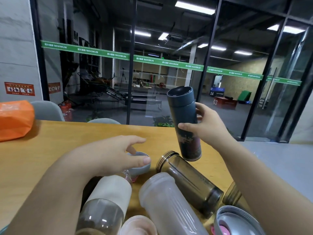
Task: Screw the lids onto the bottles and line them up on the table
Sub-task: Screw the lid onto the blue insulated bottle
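Observation:
My right hand point(201, 122) grips a dark blue capped bottle point(183, 114) by its middle and holds it tilted above the wooden table point(50, 150). My left hand point(118, 150) hovers over a grey lid point(141, 165), thumb at the lid's rim, fingers loosely bent; whether it holds the lid is unclear. Below lie three uncapped bottles on their sides: a smoky glass bottle point(189, 182) with a metal threaded neck, a frosted plastic bottle point(169, 204), and a clear bottle with a white sleeve point(108, 197).
A pink lid point(138, 225) sits at the bottom edge, a grey and pink lid point(235, 221) at the lower right, and a brass-coloured piece point(232, 195) beside my right forearm. An orange bag point(14, 119) rests at the far left. Glass walls stand behind the table.

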`<act>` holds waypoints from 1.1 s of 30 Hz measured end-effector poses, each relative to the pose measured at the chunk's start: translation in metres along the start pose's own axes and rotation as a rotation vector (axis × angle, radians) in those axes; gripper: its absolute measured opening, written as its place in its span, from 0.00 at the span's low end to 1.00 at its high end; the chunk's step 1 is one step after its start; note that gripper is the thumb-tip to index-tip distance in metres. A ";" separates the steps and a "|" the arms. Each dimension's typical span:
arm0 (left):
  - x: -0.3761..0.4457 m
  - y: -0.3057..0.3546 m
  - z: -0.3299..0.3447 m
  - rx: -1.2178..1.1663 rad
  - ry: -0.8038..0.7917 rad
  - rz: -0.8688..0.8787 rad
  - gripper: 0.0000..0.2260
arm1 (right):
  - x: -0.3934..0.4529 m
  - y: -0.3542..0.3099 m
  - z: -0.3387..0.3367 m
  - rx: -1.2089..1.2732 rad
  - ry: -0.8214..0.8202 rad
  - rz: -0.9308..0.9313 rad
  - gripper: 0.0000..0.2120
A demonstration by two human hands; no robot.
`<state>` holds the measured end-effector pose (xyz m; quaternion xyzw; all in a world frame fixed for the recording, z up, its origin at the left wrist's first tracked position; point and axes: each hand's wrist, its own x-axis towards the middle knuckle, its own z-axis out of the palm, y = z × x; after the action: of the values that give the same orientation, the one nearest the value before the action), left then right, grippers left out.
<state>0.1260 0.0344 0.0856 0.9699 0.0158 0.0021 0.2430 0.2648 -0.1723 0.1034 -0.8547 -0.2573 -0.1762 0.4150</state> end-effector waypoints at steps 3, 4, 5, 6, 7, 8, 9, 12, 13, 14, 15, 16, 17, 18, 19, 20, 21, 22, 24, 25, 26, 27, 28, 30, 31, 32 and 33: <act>-0.001 -0.002 -0.001 0.014 -0.014 -0.041 0.28 | 0.011 0.015 0.012 0.042 0.044 0.076 0.35; -0.001 -0.003 -0.001 0.018 -0.017 -0.055 0.28 | 0.013 0.021 0.016 0.051 0.066 0.098 0.35; -0.001 -0.003 -0.001 0.022 -0.021 -0.068 0.28 | 0.014 0.026 0.019 0.059 0.085 0.121 0.36; -0.001 -0.003 0.000 0.026 -0.026 -0.080 0.28 | 0.015 0.031 0.022 0.067 0.102 0.145 0.36; -0.001 -0.004 0.000 0.033 -0.033 -0.091 0.28 | 0.016 0.035 0.024 0.078 0.115 0.168 0.36; -0.001 -0.005 0.000 0.040 -0.039 -0.100 0.28 | 0.017 0.039 0.026 0.094 0.127 0.190 0.36; 0.000 -0.005 0.000 0.047 -0.045 -0.108 0.29 | 0.017 0.043 0.028 0.110 0.141 0.213 0.36; 0.001 -0.005 0.001 0.064 -0.053 -0.113 0.29 | 0.020 0.053 0.032 0.150 0.176 0.282 0.36; 0.001 -0.005 0.002 0.069 -0.057 -0.113 0.29 | 0.020 0.056 0.034 0.155 0.180 0.300 0.36; 0.001 -0.004 0.002 0.071 -0.060 -0.110 0.29 | 0.021 0.057 0.034 0.153 0.181 0.315 0.36; 0.000 -0.004 0.002 0.071 -0.062 -0.109 0.29 | 0.022 0.059 0.035 0.146 0.177 0.323 0.36; 0.001 -0.004 0.002 0.069 -0.061 -0.109 0.29 | 0.023 0.060 0.036 0.136 0.172 0.329 0.36; 0.001 -0.005 0.002 0.067 -0.060 -0.111 0.29 | 0.024 0.061 0.036 0.122 0.168 0.335 0.36; 0.001 -0.005 0.002 0.066 -0.061 -0.114 0.29 | 0.025 0.062 0.037 0.107 0.166 0.342 0.37; 0.001 -0.006 0.002 0.068 -0.062 -0.116 0.29 | 0.026 0.063 0.037 0.096 0.165 0.346 0.37; 0.002 -0.006 0.002 0.071 -0.063 -0.117 0.29 | 0.026 0.064 0.038 0.087 0.164 0.348 0.37; 0.002 -0.006 0.002 0.075 -0.065 -0.118 0.29 | 0.026 0.064 0.039 0.081 0.164 0.351 0.37; 0.003 -0.006 0.003 0.077 -0.068 -0.117 0.29 | 0.026 0.065 0.039 0.077 0.164 0.354 0.37; 0.003 -0.006 0.004 0.076 -0.076 -0.113 0.28 | 0.026 0.066 0.040 0.079 0.164 0.361 0.36; 0.004 -0.006 0.005 0.075 -0.081 -0.112 0.28 | 0.026 0.066 0.040 0.081 0.164 0.364 0.37; 0.004 -0.006 0.005 0.078 -0.084 -0.111 0.28 | 0.027 0.066 0.040 0.082 0.165 0.367 0.37; 0.004 -0.006 0.005 0.084 -0.087 -0.111 0.28 | 0.027 0.066 0.040 0.081 0.165 0.368 0.37; 0.004 -0.006 0.005 0.091 -0.089 -0.111 0.28 | 0.027 0.066 0.040 0.079 0.165 0.368 0.37; 0.005 -0.006 0.005 0.100 -0.089 -0.117 0.29 | 0.028 0.066 0.040 0.073 0.159 0.368 0.37; 0.005 -0.006 0.005 0.103 -0.089 -0.121 0.29 | 0.028 0.066 0.040 0.070 0.153 0.367 0.36; 0.005 -0.007 0.005 0.105 -0.088 -0.125 0.29 | 0.028 0.067 0.040 0.066 0.146 0.366 0.36; 0.005 -0.007 0.004 0.104 -0.087 -0.129 0.30 | 0.029 0.067 0.040 0.064 0.139 0.365 0.36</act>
<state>0.1309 0.0391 0.0781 0.9773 0.0677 -0.0566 0.1926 0.3307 -0.1671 0.0536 -0.8593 -0.0740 -0.1484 0.4838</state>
